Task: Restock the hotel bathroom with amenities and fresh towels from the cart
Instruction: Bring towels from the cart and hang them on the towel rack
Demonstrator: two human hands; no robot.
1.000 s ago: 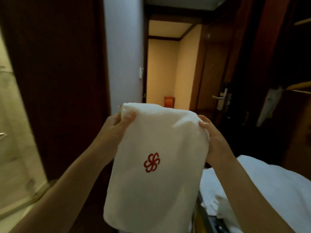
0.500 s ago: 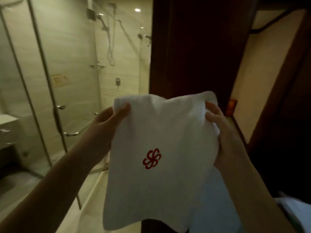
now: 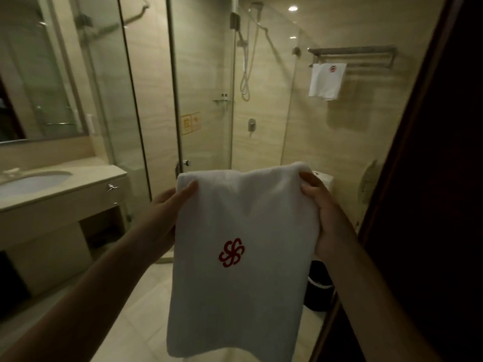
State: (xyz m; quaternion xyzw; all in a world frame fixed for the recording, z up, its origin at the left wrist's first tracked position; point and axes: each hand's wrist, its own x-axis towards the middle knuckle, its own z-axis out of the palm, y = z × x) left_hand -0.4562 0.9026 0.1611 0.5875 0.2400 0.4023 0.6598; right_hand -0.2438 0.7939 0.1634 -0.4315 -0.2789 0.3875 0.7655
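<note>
A folded white towel (image 3: 243,257) with a red flower logo hangs in front of me, held by its top fold. My left hand (image 3: 167,212) grips its upper left corner, thumb on the front. My right hand (image 3: 324,218) grips the upper right corner. High on the far wall is a metal towel rack (image 3: 352,54), and another white towel (image 3: 326,81) with the same logo hangs from its left end.
A vanity counter (image 3: 86,178) with a sink (image 3: 34,180) stands at the left under a mirror (image 3: 39,74). Glass shower panels (image 3: 203,100) fill the middle. A toilet tank (image 3: 325,181) and a black bin (image 3: 318,288) sit behind the towel. A dark door frame (image 3: 418,178) runs down the right.
My view has swung left from the corridor and cart into the bathroom. Both hands keep the same hold on the towel, now facing the sink, shower and towel rack.
</note>
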